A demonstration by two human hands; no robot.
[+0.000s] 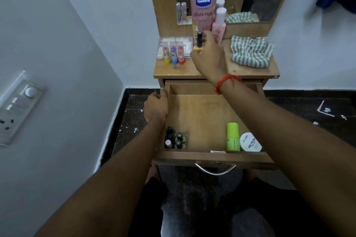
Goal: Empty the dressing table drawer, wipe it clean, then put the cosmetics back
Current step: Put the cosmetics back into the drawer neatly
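Drawer (200,113) stands open, its wall gripped by the left hand (156,108) beside it, seemingly for steadiness, while the right hand (211,57) beyond pinches a yellow nail-polish bottle (199,41), probably parking it on the tabletop (173,71).

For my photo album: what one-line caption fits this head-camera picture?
Right hand holds a small bottle on the tabletop; left hand grips the side of the open drawer, a few cosmetics inside.

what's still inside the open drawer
In the drawer: a cluster of small nail polish bottles in the front left corner, a green tube and a white Zudio tub front right. The right forearm crosses its right side, hiding whatever lies beneath.
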